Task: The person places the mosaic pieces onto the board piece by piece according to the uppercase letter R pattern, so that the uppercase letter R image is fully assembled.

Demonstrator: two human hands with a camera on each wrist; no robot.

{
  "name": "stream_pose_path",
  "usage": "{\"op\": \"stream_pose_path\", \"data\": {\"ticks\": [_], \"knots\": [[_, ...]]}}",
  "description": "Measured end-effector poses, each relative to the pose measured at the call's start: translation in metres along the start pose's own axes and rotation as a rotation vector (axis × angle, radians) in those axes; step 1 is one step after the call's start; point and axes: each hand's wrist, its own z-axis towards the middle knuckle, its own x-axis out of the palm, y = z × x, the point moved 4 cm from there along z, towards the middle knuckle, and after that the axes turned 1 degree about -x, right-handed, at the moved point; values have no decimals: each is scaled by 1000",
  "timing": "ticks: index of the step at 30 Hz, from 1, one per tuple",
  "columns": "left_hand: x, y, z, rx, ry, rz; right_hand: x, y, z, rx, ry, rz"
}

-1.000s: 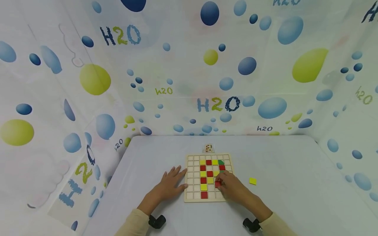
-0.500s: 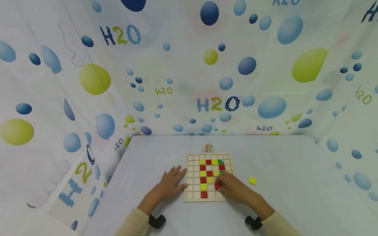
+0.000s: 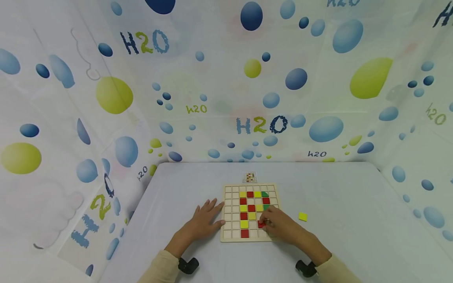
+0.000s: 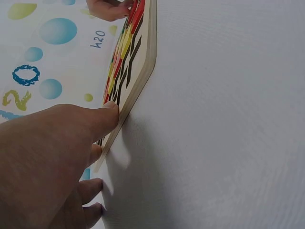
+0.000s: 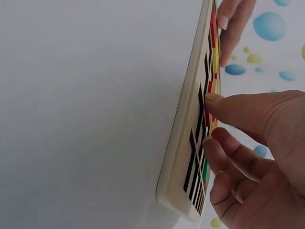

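A wooden grid board (image 3: 228, 232) lies on the table, with red, yellow and green tiles set in some of its cells. My right hand (image 3: 281, 226) is over the board's right part, thumb and curled fingers around a red square tile (image 3: 261, 224). In the right wrist view, the thumb sits at one end of the red tile (image 5: 207, 114) and a fingertip near its other end. Against the board's left edge, my left hand (image 3: 204, 220) lies flat with spread fingers; its thumb touches the rim in the left wrist view.
A loose yellow tile (image 3: 302, 217) lies on the white table (image 3: 339, 220) right of the board. Behind the board is a small pattern card (image 3: 249, 177). A printed curtain (image 3: 219, 78) closes off the back and sides.
The red tile under my right fingers has shifted slightly toward me and is now more covered by them. My right forearm has moved a little to the right. The left hand stays put.
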Motion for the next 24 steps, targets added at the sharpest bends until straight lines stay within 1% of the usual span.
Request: {"op": "stream_pose_path", "data": {"ticks": [3, 7, 10, 13, 18, 21, 24], "knots": [[1, 0, 1, 9, -1, -3, -6, -6, -7, 59, -34, -8], [0, -1, 1, 13, -5, -4, -21, -26, -20, 138, -104, 7], [-1, -2, 1, 9, -8, -1, -35, -43, -32, 166, -165, -15], [0, -1, 2, 9, -5, 6, -48, -59, -44, 189, -202, -62], [1, 0, 2, 5, 9, 19, -59, -79, -60, 235, -200, -74], [1, 0, 3, 6, 4, 18, -60, -88, -65, 265, -192, -64], [1, 0, 2, 1, 3, 13, -57, -94, -65, 277, -183, -38]]}}
